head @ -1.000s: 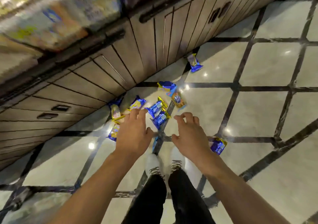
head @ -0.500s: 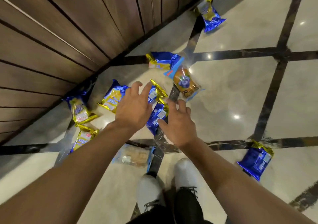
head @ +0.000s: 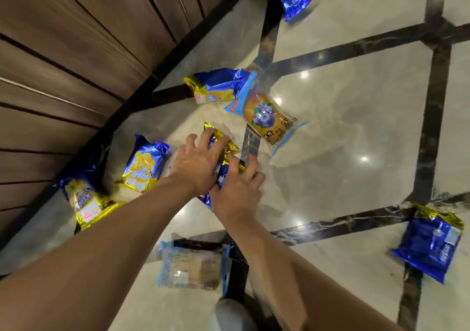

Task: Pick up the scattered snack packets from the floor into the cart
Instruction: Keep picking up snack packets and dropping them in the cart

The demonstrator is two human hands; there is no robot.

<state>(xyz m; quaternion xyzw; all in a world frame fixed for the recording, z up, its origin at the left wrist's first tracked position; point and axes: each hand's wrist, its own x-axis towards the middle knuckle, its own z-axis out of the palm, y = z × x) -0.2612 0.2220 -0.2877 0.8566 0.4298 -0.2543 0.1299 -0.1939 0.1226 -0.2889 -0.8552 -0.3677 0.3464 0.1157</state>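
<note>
Blue and gold snack packets (head: 223,157) lie on the marble floor (head: 343,152), and both hands are on them. My left hand (head: 197,164) lies spread over the top one, and my right hand (head: 237,193) curls round the lower one. I think this is the grabbing step. Next comes lifting them to the cart, which I cannot see. Other packets wait nearby, like the blueberry packet (head: 267,117).

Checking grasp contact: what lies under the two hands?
Blue-and-gold snack packets lie under the left hand and right hand; how many is hidden by both hands.
</note>
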